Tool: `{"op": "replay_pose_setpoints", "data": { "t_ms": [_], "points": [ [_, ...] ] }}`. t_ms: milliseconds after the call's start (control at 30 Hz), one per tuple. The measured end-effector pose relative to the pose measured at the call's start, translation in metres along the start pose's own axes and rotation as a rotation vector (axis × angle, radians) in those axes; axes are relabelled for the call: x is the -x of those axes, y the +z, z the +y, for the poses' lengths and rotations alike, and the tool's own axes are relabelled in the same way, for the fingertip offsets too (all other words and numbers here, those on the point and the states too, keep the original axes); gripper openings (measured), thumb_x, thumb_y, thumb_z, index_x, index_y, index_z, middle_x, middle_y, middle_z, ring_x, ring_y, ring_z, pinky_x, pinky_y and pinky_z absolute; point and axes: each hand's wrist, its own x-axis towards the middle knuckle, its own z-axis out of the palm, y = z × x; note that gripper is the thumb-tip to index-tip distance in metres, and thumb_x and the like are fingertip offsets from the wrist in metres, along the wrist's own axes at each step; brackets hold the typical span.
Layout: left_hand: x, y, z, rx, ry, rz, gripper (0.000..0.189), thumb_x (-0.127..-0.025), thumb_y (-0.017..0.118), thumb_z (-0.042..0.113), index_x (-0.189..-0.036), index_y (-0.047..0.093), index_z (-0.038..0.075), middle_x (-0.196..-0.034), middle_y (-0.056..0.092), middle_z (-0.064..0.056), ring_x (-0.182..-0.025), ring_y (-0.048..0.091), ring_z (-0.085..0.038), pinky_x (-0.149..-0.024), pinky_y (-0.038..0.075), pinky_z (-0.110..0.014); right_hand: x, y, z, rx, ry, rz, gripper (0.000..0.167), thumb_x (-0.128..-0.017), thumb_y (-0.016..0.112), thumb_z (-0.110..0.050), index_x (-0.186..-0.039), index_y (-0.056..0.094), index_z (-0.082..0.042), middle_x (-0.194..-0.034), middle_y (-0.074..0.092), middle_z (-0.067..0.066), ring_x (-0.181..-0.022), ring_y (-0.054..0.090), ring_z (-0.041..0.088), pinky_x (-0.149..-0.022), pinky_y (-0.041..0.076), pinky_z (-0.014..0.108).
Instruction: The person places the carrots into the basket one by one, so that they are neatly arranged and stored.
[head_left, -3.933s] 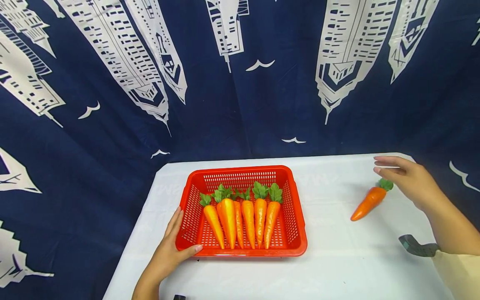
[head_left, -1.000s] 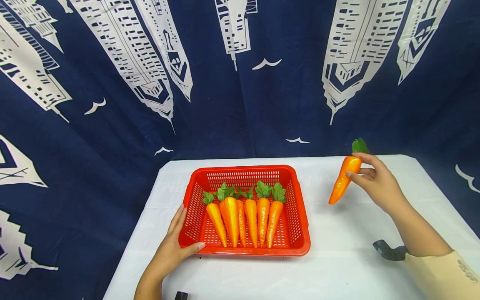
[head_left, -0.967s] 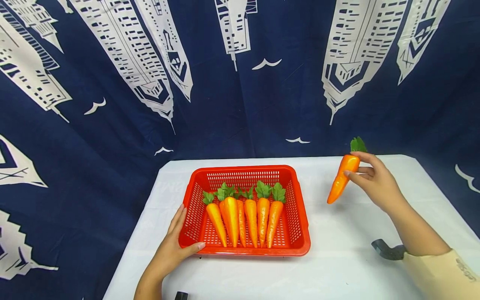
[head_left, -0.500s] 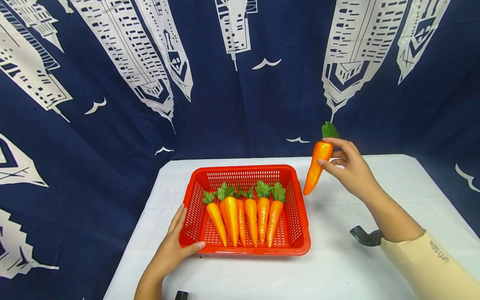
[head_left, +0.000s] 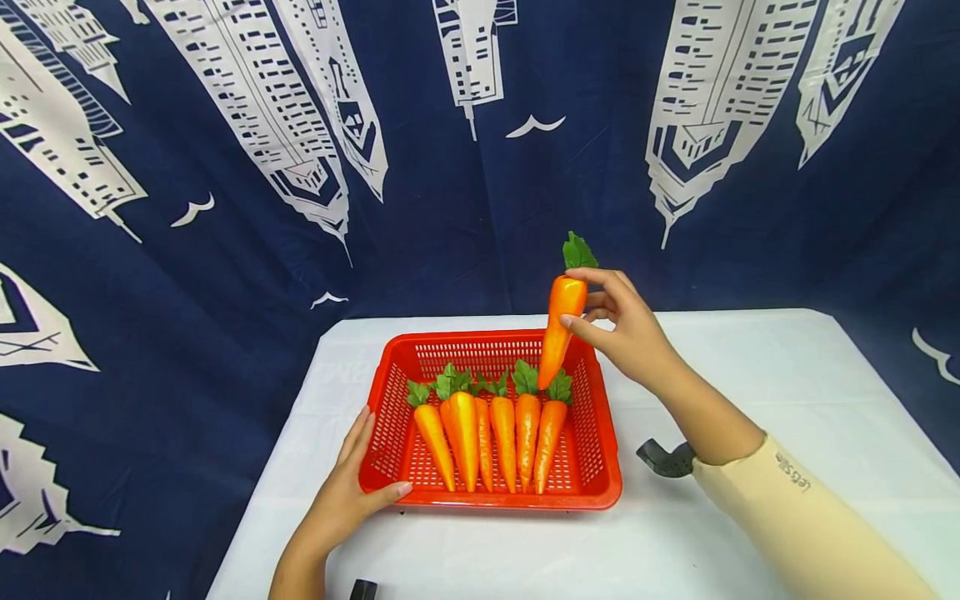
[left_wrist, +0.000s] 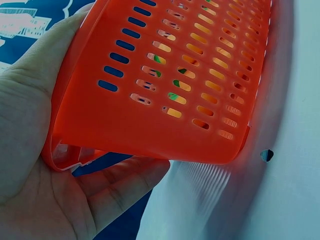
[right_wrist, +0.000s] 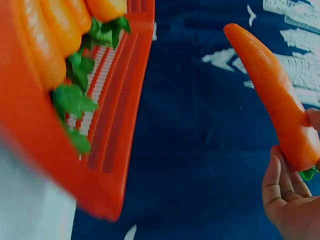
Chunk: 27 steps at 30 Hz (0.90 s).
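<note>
A red plastic basket [head_left: 487,502] with slotted walls stands on the white table, with several orange carrots [head_left: 465,442] with green leaves lying side by side in it. My left hand [head_left: 345,492] rests against its front left corner, thumb on the front rim and fingers straight along the left side. In the left wrist view this hand [left_wrist: 55,165] spans the corner of the basket [left_wrist: 165,90]. My right hand [head_left: 622,325] pinches another carrot [head_left: 558,321] near its leafy top, tip down, above the back right part of the basket. The right wrist view shows this carrot [right_wrist: 275,90] apart from the basket.
The white table [head_left: 750,375] extends right of the basket. Behind it hangs a dark blue cloth [head_left: 420,250] printed with white buildings and birds. A dark curved piece [head_left: 666,460] sits at the right wrist, and a black piece [head_left: 363,590] shows at the bottom edge.
The right hand has taken hold of the carrot that lay on the table at the right, lifted it and carried it left over the basket. The left hand has stayed at the basket corner.
</note>
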Motion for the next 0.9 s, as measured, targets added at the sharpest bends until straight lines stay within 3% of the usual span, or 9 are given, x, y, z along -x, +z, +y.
{"op": "replay_pose_setpoints", "data": {
  "t_ms": [233, 400, 567, 700, 800, 900],
  "points": [
    [0.000, 0.000, 0.001, 0.005, 0.002, 0.000, 0.112, -0.080, 0.084, 0.042, -0.164, 0.011, 0.029, -0.171, 0.002, 0.010, -0.154, 0.020, -0.036, -0.113, 0.027, -0.074, -0.010, 0.037, -0.001, -0.036, 0.026, -0.090, 0.057, -0.090, 0.078, -0.016, -0.141, 0.054, -0.020, -0.131, 0.050, 0.009, -0.107, 0.063, 0.023, -0.085, 0.055, 0.016],
    [0.001, 0.000, 0.002, 0.011, 0.002, 0.000, 0.113, -0.079, 0.085, 0.043, -0.163, 0.011, 0.031, -0.171, 0.002, 0.013, -0.155, 0.021, -0.035, -0.113, 0.027, -0.074, -0.016, 0.060, 0.006, -0.080, 0.112, -0.189, 0.055, -0.091, 0.077, -0.016, -0.141, 0.054, -0.018, -0.130, 0.049, 0.012, -0.104, 0.066, 0.026, -0.083, 0.059, 0.026],
    [0.001, 0.000, 0.001, 0.007, -0.002, 0.003, 0.114, -0.078, 0.085, 0.046, -0.163, 0.011, 0.032, -0.171, 0.002, 0.013, -0.154, 0.022, -0.036, -0.113, 0.028, -0.074, -0.020, 0.079, 0.014, -0.168, 0.231, -0.304, 0.052, -0.093, 0.074, -0.014, -0.139, 0.052, -0.017, -0.140, 0.045, 0.013, -0.106, 0.067, 0.028, -0.080, 0.061, 0.036],
    [0.001, 0.000, 0.001, 0.002, -0.006, 0.004, 0.114, -0.079, 0.085, 0.045, -0.163, 0.010, 0.033, -0.171, 0.002, 0.013, -0.154, 0.022, -0.036, -0.113, 0.028, -0.074, -0.021, 0.094, 0.023, -0.175, 0.298, -0.407, 0.050, -0.093, 0.072, -0.011, -0.138, 0.050, -0.013, -0.137, 0.050, 0.016, -0.091, 0.069, 0.022, -0.074, 0.060, 0.035],
    [0.001, 0.000, 0.002, 0.004, -0.006, 0.005, 0.113, -0.079, 0.085, 0.045, -0.163, 0.010, 0.033, -0.171, 0.002, 0.012, -0.154, 0.022, -0.036, -0.113, 0.028, -0.074, -0.019, 0.104, 0.029, -0.126, 0.335, -0.475, 0.048, -0.092, 0.072, -0.010, -0.135, 0.050, -0.011, -0.125, 0.056, 0.017, -0.073, 0.065, 0.018, -0.066, 0.055, 0.031],
    [0.002, -0.001, 0.003, 0.007, -0.007, 0.006, 0.113, -0.078, 0.085, 0.045, -0.163, 0.010, 0.033, -0.171, 0.002, 0.013, -0.154, 0.022, -0.036, -0.113, 0.027, -0.074, -0.017, 0.111, 0.035, -0.043, 0.348, -0.513, 0.045, -0.090, 0.074, -0.010, -0.128, 0.052, -0.011, -0.117, 0.057, 0.013, -0.067, 0.059, 0.019, -0.064, 0.051, 0.029]
  ]
}}
